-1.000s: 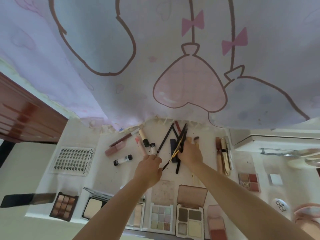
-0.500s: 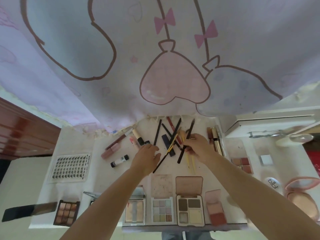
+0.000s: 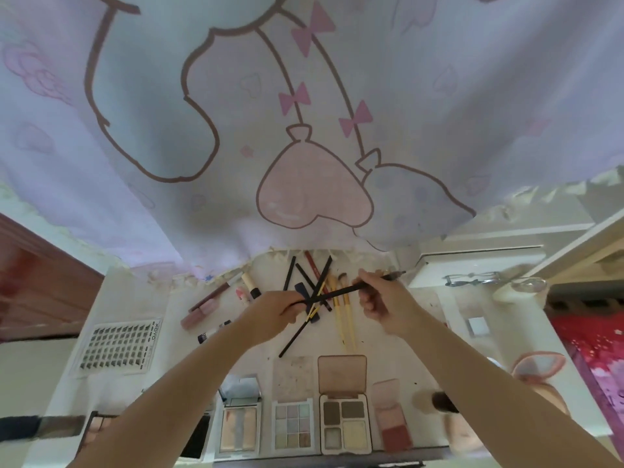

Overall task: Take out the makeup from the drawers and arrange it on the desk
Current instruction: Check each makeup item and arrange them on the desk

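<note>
Four open palettes (image 3: 344, 423) lie in a row on the white surface (image 3: 418, 352), nearer than both hands. The left hand (image 3: 270, 312) curls its fingers round one end of a black pencil (image 3: 337, 292); the right hand (image 3: 385, 298) pinches the other end, holding it level above the surface. Under and beyond the pencil lies a crossed heap of dark pencils (image 3: 312, 278), with yellow-handled brushes (image 3: 341, 309) between the hands. Left of the left hand lie pink tubes (image 3: 199, 309).
</note>
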`<state>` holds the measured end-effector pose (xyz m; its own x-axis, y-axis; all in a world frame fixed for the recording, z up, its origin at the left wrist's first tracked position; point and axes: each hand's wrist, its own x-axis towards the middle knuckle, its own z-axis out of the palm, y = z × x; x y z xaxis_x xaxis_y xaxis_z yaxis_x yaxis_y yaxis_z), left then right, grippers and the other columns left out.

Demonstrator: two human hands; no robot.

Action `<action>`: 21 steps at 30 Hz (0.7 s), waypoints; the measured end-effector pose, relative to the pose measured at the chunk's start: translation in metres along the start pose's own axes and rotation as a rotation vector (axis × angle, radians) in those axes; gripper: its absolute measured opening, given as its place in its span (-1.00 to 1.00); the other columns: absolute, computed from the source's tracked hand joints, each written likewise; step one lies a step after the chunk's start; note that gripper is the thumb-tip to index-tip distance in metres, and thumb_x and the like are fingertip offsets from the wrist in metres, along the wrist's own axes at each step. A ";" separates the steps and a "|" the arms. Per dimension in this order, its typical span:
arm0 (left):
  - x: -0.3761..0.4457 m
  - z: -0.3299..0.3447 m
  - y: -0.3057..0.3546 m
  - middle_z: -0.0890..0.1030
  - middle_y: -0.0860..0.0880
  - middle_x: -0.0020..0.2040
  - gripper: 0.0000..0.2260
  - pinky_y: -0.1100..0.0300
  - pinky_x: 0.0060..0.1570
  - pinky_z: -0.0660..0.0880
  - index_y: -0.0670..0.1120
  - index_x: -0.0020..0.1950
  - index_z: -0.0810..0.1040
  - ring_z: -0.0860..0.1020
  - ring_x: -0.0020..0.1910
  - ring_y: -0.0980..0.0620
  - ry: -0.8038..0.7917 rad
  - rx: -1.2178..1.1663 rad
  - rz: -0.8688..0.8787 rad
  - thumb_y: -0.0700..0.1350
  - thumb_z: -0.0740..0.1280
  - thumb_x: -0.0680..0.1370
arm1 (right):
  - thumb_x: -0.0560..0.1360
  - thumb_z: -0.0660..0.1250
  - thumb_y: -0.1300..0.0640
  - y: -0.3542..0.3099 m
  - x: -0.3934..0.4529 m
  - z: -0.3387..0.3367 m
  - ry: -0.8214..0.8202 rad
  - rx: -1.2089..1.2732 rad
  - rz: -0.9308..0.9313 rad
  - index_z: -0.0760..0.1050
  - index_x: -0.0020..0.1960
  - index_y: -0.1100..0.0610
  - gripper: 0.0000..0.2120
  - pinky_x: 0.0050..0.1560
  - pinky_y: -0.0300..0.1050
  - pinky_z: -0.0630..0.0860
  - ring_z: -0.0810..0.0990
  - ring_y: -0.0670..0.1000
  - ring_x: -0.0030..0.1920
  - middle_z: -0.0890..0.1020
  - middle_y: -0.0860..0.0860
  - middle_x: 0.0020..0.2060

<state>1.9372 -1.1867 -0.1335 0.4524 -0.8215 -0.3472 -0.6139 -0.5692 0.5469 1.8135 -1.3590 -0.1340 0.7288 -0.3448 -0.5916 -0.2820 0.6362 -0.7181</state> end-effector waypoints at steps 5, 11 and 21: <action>-0.007 -0.024 0.002 0.49 0.06 -0.08 -0.80 0.40 -0.09 0.29 -0.09 0.12 0.48 0.41 -0.12 0.15 0.024 0.196 0.001 -0.10 0.11 0.60 | 0.50 0.22 0.30 -0.024 -0.020 -0.006 -0.047 -0.096 -0.099 0.44 -0.25 0.22 -0.84 -0.64 -0.33 0.28 0.40 -0.09 -0.61 0.50 0.03 -0.60; 0.002 -0.027 0.044 0.34 0.12 -0.39 -0.79 0.36 -0.42 0.25 0.01 -0.25 0.32 0.32 -0.43 0.19 0.096 0.133 0.118 -0.01 0.13 0.59 | 0.52 0.20 0.29 -0.052 -0.040 0.002 -0.196 -0.379 -0.205 0.50 -0.21 0.25 -0.83 -0.64 -0.34 0.28 0.40 -0.07 -0.63 0.55 0.04 -0.57; -0.003 -0.056 0.042 0.41 0.08 -0.18 -0.61 0.29 -0.24 0.29 -0.07 0.06 0.48 0.44 -0.15 0.08 0.133 0.673 0.263 0.18 0.03 0.56 | 0.61 0.01 0.07 -0.062 -0.058 0.018 -0.412 -1.780 -0.323 0.20 -0.30 -0.02 -0.71 -0.39 -0.27 0.24 0.27 -0.10 -0.44 0.33 -0.06 -0.42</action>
<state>1.9460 -1.2064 -0.0669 0.2841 -0.9469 -0.1505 -0.9579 -0.2871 -0.0016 1.8000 -1.3661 -0.0489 0.8909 0.0521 -0.4511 -0.1621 -0.8915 -0.4231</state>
